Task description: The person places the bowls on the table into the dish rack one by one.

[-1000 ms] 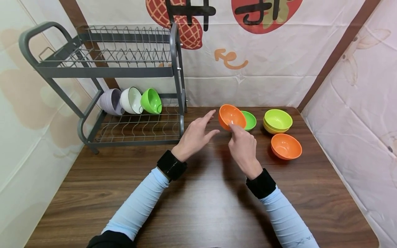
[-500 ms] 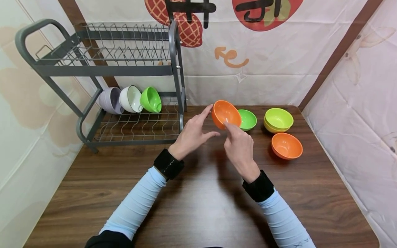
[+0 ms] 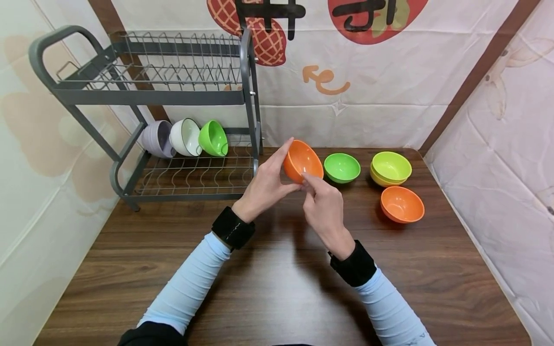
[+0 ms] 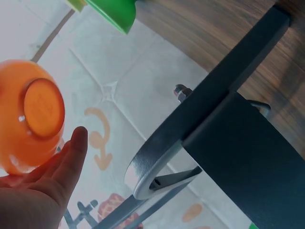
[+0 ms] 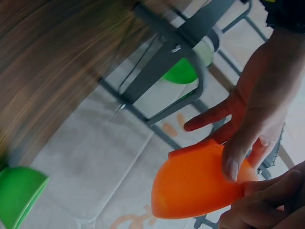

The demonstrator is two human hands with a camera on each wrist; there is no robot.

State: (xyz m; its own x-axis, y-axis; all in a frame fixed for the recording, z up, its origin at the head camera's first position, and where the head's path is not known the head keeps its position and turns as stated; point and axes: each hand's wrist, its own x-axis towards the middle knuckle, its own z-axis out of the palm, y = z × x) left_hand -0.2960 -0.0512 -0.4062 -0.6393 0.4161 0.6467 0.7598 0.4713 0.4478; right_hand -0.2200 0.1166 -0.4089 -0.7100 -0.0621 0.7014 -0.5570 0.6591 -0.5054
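Black strokes [image 3: 277,10], cut off at the top, crossed the printed backdrop [image 3: 389,125] (too little showed to be read); the right sleeve [image 3: 385,302] bore faint marks too small to make out. The orange bowl [image 3: 305,158] was held above the counter [image 3: 277,288], between the dish rack [image 3: 151,98] and a green bowl [image 3: 342,168]. It tilted, its mouth facing up and toward the person, its foot toward the left; round, it had no long axis. The right grip [image 3: 324,204] pinched the near edge of its rim, the bowl just beyond those fingertips. The left grip [image 3: 266,185], fingers extended, lay along the bowl's left side, thumb against its outer wall.
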